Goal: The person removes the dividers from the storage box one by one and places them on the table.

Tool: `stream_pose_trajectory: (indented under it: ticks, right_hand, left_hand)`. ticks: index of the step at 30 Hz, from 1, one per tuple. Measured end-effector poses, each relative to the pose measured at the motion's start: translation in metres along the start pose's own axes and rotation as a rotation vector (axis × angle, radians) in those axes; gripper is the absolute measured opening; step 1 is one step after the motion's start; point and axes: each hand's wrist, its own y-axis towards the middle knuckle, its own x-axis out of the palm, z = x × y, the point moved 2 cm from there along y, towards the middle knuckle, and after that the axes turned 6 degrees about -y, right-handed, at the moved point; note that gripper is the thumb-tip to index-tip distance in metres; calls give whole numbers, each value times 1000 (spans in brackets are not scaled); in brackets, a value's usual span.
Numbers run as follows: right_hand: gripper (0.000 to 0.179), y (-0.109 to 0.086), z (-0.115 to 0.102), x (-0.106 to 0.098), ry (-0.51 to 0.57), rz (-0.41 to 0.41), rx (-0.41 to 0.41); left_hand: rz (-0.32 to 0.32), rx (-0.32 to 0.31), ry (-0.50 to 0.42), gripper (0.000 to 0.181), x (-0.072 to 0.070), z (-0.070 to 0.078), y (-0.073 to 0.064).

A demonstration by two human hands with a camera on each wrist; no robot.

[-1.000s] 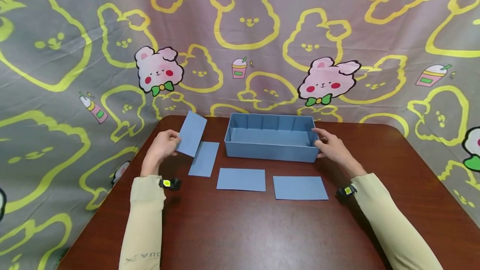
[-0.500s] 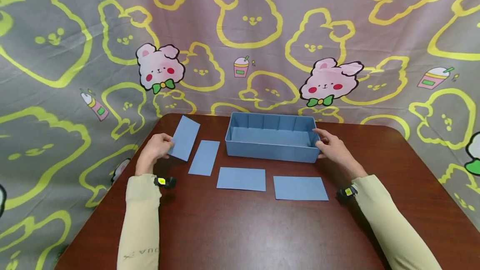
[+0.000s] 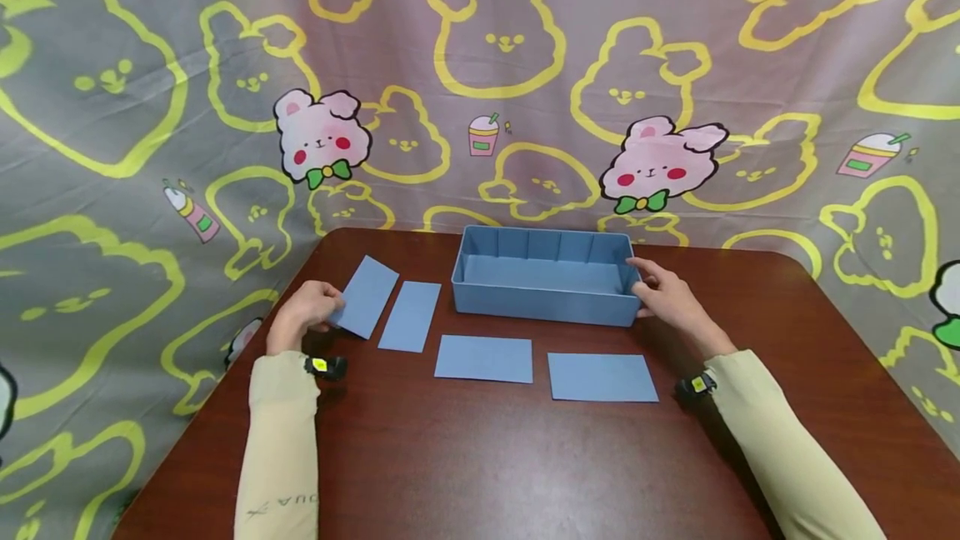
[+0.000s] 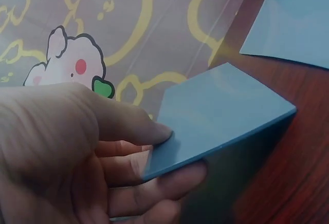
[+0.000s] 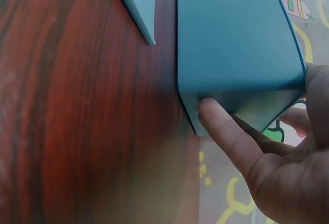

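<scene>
My left hand (image 3: 306,309) pinches a thin blue rectangular panel (image 3: 365,297) between thumb and fingers, over the table's left side. In the left wrist view this panel (image 4: 221,116) is tilted, with a dark shadow beneath it. Right beside it, a second blue panel (image 3: 410,317) lies flat. A long open-topped blue box (image 3: 543,301) with ribbed inner walls stands at the back. At its right end my right hand (image 3: 669,297) holds the wall at the rim. One fingertip (image 5: 209,106) presses the outside of the end wall in the right wrist view.
Two more flat blue panels lie in front of the box, one at the middle (image 3: 483,358) and one to the right (image 3: 602,377). All rest on a dark brown table (image 3: 480,473). A patterned curtain (image 3: 525,123) hangs behind and to the left.
My left hand has carried its panel leftward and lower, away from above the flat panel, which now shows whole. My right hand and the box have stayed put.
</scene>
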Motion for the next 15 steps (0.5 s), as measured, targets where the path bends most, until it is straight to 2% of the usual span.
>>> stream_pose_trajectory:
  ticks: [6, 15]
  right_hand:
    - [56, 0, 0, 0, -8, -5, 4]
    - [55, 2, -3, 1, -4, 2, 2]
  left_hand:
    - [18, -38, 42, 27, -3, -5, -3]
    - [58, -92, 85, 33, -10, -8, -4]
